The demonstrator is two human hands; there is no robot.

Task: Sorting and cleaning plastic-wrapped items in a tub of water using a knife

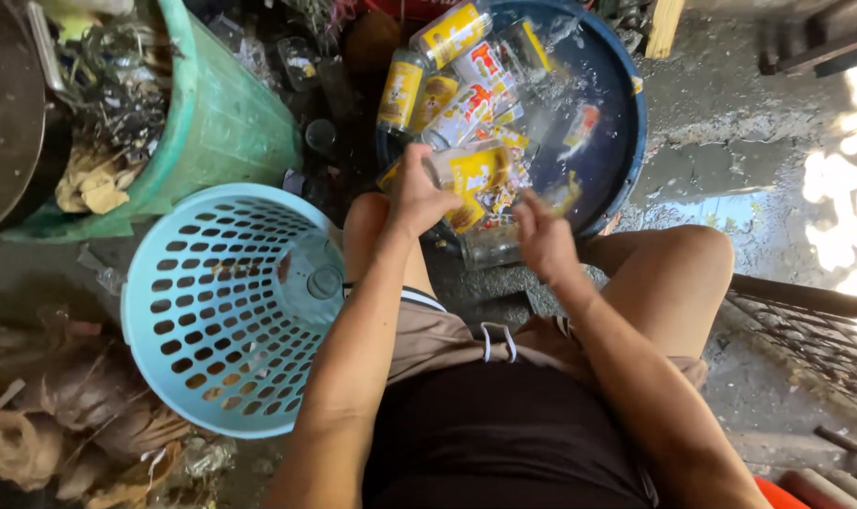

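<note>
Our knees frame the work; our left hand (415,196) grips a yellow-labelled bottle (475,174) at the near rim of the blue basin (626,141), beside the pale blue basket (221,311). Our right hand (544,240) curls; its hold is unclear.

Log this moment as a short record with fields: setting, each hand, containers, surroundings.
setting: person seated over wet concrete ground
left hand: grip closed on a yellow-labelled bottle
right hand: by the basin's near edge; what it holds cannot be told
basin: dark blue, water and labelled bottles inside
basket: light blue, perforated, beside the left knee
bin: green, filled with scraps
</note>
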